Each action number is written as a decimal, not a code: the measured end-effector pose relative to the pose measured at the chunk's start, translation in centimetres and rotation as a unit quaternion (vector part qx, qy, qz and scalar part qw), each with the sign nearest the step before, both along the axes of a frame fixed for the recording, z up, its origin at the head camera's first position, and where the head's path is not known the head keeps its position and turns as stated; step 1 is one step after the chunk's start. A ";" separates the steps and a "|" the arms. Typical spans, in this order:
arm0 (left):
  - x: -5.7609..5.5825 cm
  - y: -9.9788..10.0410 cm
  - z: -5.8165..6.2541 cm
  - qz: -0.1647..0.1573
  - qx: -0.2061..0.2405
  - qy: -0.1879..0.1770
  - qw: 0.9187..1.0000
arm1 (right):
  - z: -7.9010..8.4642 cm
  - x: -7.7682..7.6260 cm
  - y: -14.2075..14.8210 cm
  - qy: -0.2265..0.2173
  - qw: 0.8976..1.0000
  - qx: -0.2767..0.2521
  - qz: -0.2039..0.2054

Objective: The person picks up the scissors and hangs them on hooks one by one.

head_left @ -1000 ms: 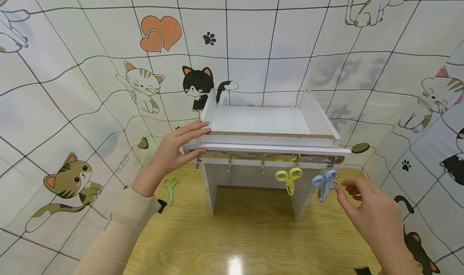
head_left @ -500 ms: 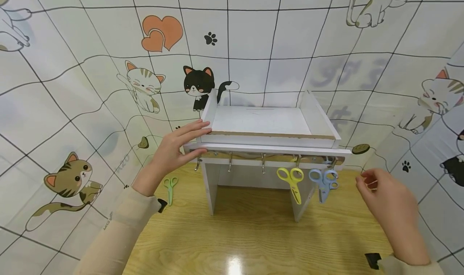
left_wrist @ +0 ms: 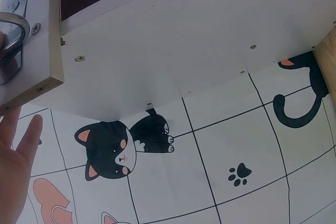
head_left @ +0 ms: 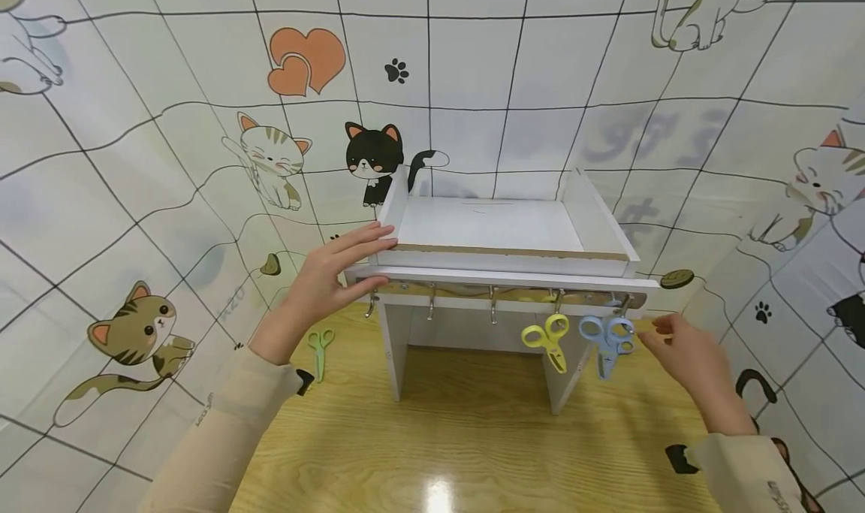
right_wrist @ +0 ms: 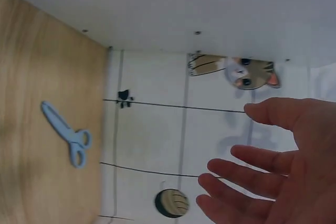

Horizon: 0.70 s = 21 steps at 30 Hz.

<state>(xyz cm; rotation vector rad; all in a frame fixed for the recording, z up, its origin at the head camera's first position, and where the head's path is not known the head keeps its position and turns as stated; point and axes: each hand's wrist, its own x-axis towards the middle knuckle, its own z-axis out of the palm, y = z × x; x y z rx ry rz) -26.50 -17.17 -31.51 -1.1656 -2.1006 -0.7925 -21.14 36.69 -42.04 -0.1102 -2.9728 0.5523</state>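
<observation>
Yellow scissors [head_left: 548, 342] and light-blue scissors [head_left: 607, 342] hang from hooks under the front edge of a small white shelf [head_left: 496, 279]. My right hand [head_left: 692, 363] is just right of the blue pair, fingertips close to its handles. In the right wrist view that hand [right_wrist: 262, 177] is spread with nothing in its palm. My left hand [head_left: 320, 295] rests on the shelf's left front corner, fingers fairly straight over the side board and thumb along the front edge. Blue scissors [right_wrist: 68, 135] also show against the wood in the right wrist view.
Several metal hooks line the rail, including a bare one [head_left: 432, 303] near the middle. Green scissors [head_left: 320, 354] lie on the wooden table [head_left: 466, 438], left of the shelf. White cat-print sheeting [head_left: 473, 62] rises behind and at both sides.
My right hand drew back to the right from the blue scissors, then came back close to them. Both hanging pairs have swung. My left hand has stayed in place.
</observation>
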 end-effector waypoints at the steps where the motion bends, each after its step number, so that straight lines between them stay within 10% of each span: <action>1: 0.0 0.0 0.0 0.001 -0.001 -0.002 1.000 | -0.5 -0.5 0.3 -0.019 1.000 0.003 0.003; 21: -0.1 0.0 -0.1 0.009 -0.009 -0.004 1.000 | -8.2 -6.7 3.0 -0.185 0.982 -0.047 -0.002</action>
